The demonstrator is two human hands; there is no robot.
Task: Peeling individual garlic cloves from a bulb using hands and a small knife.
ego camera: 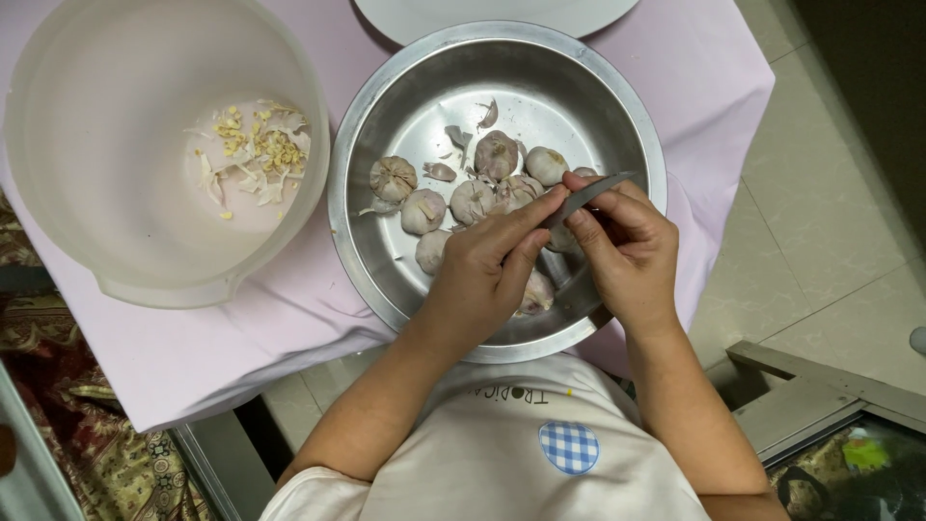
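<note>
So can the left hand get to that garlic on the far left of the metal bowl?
Probably yes: the garlic bulb lies uncovered in the open metal bowl, nothing between it and the left hand.

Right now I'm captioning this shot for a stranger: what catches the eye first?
A steel bowl of garlic sits at centre on a pink cloth. Over its near side the right hand holds a knife and the left hand steadies something hidden between the fingers. To the left, a white bowl holds peelings.
</note>
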